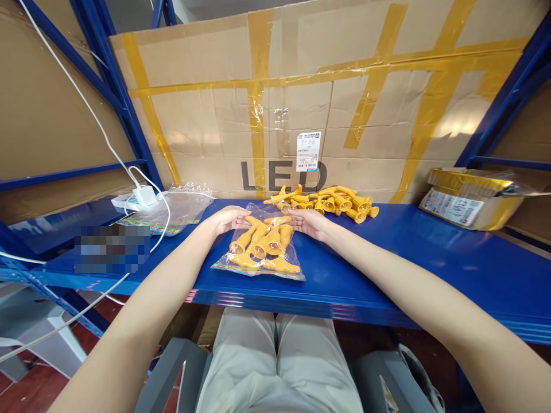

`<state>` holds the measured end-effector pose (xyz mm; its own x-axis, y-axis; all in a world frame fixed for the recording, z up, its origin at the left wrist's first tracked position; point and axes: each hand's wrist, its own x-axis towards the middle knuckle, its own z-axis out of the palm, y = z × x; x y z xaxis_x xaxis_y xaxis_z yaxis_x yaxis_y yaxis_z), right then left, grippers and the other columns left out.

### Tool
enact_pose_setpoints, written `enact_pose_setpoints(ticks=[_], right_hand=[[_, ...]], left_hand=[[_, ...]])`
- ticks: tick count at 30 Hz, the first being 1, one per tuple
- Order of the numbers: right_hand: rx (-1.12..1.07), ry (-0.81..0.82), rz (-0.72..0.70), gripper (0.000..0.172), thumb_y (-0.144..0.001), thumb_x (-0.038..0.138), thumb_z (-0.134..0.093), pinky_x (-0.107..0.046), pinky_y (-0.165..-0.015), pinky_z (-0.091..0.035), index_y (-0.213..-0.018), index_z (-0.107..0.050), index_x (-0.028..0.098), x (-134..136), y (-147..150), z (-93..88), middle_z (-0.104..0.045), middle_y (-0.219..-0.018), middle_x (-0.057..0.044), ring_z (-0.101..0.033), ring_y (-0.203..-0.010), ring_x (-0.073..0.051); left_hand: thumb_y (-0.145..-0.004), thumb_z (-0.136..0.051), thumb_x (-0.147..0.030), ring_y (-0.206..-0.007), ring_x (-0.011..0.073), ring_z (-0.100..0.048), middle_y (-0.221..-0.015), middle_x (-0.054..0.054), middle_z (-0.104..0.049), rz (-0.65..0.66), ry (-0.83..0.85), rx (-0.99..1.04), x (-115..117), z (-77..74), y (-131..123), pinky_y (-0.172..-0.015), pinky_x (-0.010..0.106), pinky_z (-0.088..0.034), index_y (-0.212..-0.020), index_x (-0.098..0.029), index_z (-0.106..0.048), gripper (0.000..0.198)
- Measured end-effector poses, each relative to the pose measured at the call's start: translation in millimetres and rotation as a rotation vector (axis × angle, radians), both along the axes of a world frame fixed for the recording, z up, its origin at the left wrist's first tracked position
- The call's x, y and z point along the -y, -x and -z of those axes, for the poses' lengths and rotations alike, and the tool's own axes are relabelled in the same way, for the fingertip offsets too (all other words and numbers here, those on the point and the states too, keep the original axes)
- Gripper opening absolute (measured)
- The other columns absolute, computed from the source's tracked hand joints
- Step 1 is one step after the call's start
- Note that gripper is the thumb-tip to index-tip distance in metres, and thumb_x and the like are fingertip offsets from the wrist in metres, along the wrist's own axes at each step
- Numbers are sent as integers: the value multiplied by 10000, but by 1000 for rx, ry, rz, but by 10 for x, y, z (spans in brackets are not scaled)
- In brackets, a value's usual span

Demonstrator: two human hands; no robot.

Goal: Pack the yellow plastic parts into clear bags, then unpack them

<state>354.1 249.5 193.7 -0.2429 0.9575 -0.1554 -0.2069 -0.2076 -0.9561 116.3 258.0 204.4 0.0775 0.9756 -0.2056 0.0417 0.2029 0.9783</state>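
Observation:
A clear plastic bag (pixel 266 259) lies on the blue shelf top in front of me. Inside it are several yellow plastic pieces (pixel 258 244), some with flared, funnel-like ends and some with curved handle-like shapes. My left hand (pixel 232 219) has its fingers closed on the bag's upper left edge. At the upper right edge my right hand (pixel 312 224) also grips the bag, some of its fingers partly hidden by the plastic. Just beyond the right hand, a loose pile of similar yellow pieces (pixel 340 201) rests against the large cardboard.
A taped cardboard sheet (pixel 206 137) marked LED stands along the back of the blue shelf (pixel 404 258). A small taped box (pixel 469 201) sits at the right. At the left are more clear bags (pixel 183 209), a white charger (pixel 144 196) with cables, and a blurred-out item (pixel 112 248).

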Motion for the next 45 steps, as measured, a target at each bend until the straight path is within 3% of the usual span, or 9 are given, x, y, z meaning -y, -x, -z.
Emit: enact_pose_setpoints(ticks=[8,12,15,19,23,32,36,39,45], right_hand=[[40,-43,144,187,-852,24,-542,-259,-668,-548,-705,-581,131,-77,-29,32,-675,-652,-39,-644,-581,-109],[44,-30,116,190,-854,18,-526,-255,-668,-556,-717,-577,138,-89,-38,41,-688,-676,-47,-657,-614,-115],[35,-20,50,176,-857,35,-536,-228,-666,-552,-721,-587,135,-81,-41,53,-697,-698,-58,-660,-643,-110],[40,-28,-8,152,-845,34,-567,-204,-665,-536,-728,-606,122,-72,-35,76,-700,-718,-67,-650,-635,-97],[58,-51,32,187,-813,-17,-575,-211,-643,-524,-697,-603,127,-61,-15,84,-687,-684,-48,-627,-585,-88],[18,-24,82,228,-835,-20,-484,-223,-602,-514,-709,-496,170,-25,49,37,-637,-601,-12,-618,-551,-102],[-23,-21,68,213,-834,-2,-469,-220,-598,-501,-722,-473,179,1,58,24,-610,-582,4,-589,-526,-96],[-50,-47,44,209,-840,9,-464,-210,-589,-484,-719,-476,180,18,63,22,-594,-577,17,-565,-510,-87],[-69,-56,58,221,-831,15,-449,-220,-607,-474,-689,-480,182,23,83,33,-567,-561,23,-556,-522,-94]], left_hand=[[-698,-681,25,-575,158,-679,-642,74,-687,-45,-7,-31,-40,10,53,-684,288,-575,-711,-117,-558,188],[-739,-642,12,-575,157,-679,-643,71,-687,-60,-15,-24,-39,25,42,-659,274,-573,-740,-110,-576,138],[-742,-677,-29,-595,138,-679,-673,66,-696,9,-33,1,-18,37,26,-643,236,-561,-779,-101,-604,110],[-635,-779,-36,-646,121,-682,-729,49,-713,125,-41,17,14,52,8,-693,211,-546,-798,-114,-630,235],[-577,-812,-31,-741,145,-700,-835,73,-729,208,-38,35,27,49,6,-730,223,-544,-910,-125,-633,390],[-645,-680,93,-616,144,-682,-723,39,-688,29,0,129,19,-27,-29,-655,237,-562,-1176,-101,-515,589],[-706,-613,81,-586,123,-665,-729,47,-694,52,35,135,14,-36,-32,-611,211,-552,-1125,-95,-539,461],[-710,-678,24,-649,133,-683,-776,58,-713,105,23,141,36,-29,-41,-657,230,-567,-990,-117,-596,324],[-602,-800,-17,-822,192,-707,-887,88,-739,197,-5,101,97,-28,-68,-794,286,-560,-917,-129,-647,368]])
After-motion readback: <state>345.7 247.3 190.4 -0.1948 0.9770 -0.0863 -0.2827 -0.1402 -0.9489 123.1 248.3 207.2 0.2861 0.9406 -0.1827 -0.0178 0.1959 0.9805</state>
